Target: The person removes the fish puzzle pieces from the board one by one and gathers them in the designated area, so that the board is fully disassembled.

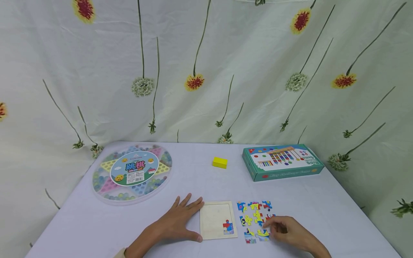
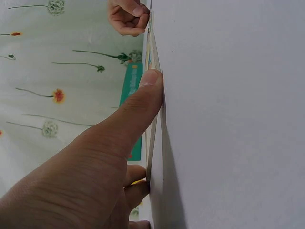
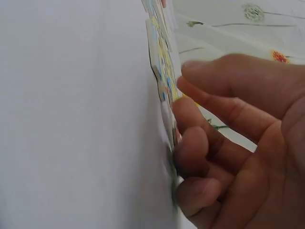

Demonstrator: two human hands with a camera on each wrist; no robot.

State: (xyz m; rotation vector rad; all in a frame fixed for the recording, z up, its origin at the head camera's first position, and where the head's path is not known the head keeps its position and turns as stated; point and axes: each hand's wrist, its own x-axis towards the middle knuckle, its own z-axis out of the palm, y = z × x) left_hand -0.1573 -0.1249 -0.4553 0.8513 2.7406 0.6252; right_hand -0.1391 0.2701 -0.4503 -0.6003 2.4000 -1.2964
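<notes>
A shallow wooden puzzle tray [image 1: 211, 220] lies on the table with one red-and-blue jigsaw piece [image 1: 228, 227] in its lower right corner. My left hand [image 1: 177, 222] is spread at the tray's left side, its thumb [image 2: 151, 78] and fingertips touching the edge. Right of the tray, several loose jigsaw pieces [image 1: 248, 219] in yellow, blue and red lie in rough rows. Over their right side is my right hand [image 1: 288, 233], fingers loosely bent and fingertips close to the pieces. In the right wrist view, nothing shows between its thumb [image 3: 209, 74] and index finger. The hand covers part of the rightmost pieces.
A yellow block [image 1: 219, 162] sits behind the tray. At the back right is a green ring game box [image 1: 284, 162]; a round Chinese checkers set [image 1: 133, 172] with marbles lies at the left. A flower-print cloth [image 1: 206, 71] hangs behind the white-covered table [image 1: 193, 179].
</notes>
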